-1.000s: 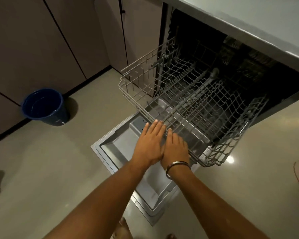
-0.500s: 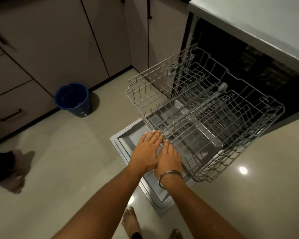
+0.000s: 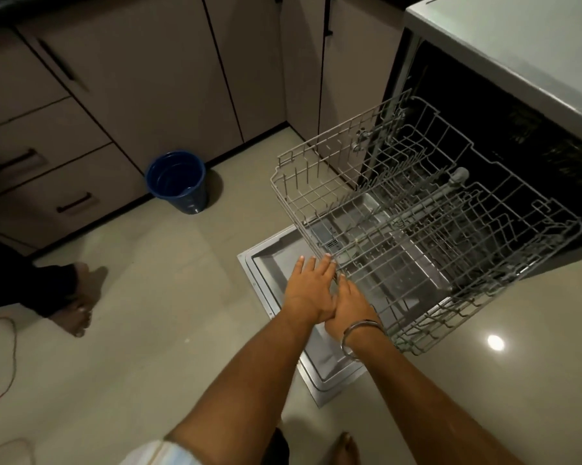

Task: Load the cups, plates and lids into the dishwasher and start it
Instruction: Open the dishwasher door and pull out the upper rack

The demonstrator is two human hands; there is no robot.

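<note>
The dishwasher (image 3: 504, 105) interior is lost in darkness. The right hand's fingertips (image 3: 344, 280) are hidden behind the rack (image 3: 417, 209) rim. A second person (image 3: 31, 283) is cut off at the left edge.

The scene is seen from one wide-angle camera only, worn on the head and turned forward and steeply down. The floor (image 3: 155, 330), the open dishwasher (image 3: 484, 105) with its pulled-out rack (image 3: 427, 229), and both forearms are taken from close above. Straight lines are bent near the edges.
</note>
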